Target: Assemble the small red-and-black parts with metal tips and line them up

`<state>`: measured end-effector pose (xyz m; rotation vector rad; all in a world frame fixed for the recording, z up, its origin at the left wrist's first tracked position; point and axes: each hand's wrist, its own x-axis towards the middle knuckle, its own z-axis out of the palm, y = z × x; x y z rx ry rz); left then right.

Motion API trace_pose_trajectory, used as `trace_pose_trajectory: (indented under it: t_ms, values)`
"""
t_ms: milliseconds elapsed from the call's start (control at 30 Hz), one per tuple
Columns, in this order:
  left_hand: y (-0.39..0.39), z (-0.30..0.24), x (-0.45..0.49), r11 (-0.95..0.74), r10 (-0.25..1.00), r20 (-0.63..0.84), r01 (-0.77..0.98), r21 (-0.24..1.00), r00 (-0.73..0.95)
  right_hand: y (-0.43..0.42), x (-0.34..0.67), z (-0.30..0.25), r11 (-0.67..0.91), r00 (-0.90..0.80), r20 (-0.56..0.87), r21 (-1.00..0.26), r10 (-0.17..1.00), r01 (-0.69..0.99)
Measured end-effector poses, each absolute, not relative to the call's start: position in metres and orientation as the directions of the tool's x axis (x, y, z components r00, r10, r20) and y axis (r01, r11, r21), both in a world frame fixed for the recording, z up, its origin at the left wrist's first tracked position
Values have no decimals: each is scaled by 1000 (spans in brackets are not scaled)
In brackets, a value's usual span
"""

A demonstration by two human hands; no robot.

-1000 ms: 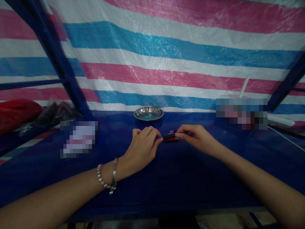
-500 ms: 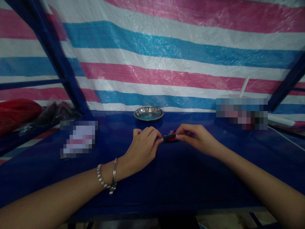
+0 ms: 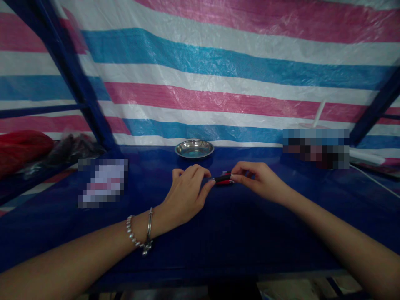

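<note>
Head view: the small black-and-red sticks (image 3: 223,179) are partly hidden by fingertips, so their number cannot be told; two hands pinch them just above the blue table (image 3: 218,237), left hand (image 3: 187,193) on the 9 o'clock end, right hand (image 3: 259,183) on the 3 o'clock end; one steel dish (image 3: 194,148) sits at 12 o'clock of them; two bracelets (image 3: 140,233) ring the left wrist; a striped tarp (image 3: 218,62) walls the back.
</note>
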<state>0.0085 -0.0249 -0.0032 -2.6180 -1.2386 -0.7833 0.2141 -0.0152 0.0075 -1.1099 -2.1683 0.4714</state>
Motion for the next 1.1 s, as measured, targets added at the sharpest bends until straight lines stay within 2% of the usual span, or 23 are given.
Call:
trace_pose_trajectory:
  t_ms: [133, 333, 567, 800, 1100]
  values:
    - [-26, -1, 8, -646, 673, 557, 754, 122, 487, -9, 222, 9, 564, -347, 449, -581, 823, 587]
    - [-26, 1, 8, -696, 640, 502, 715, 59, 582, 17, 246, 4, 463, -117, 550, -548, 827, 696]
    - [-24, -4, 7, -714, 611, 539, 697, 61, 579, 47, 277, -12, 274, 65, 537, -526, 841, 805]
    - [-26, -3, 9, -713, 624, 506, 699, 58, 596, 54, 283, -22, 190, 75, 465, -496, 882, 847]
    - [-24, -6, 7, -736, 607, 507, 673, 68, 612, 53, 276, -28, 297, -58, 444, -492, 894, 819]
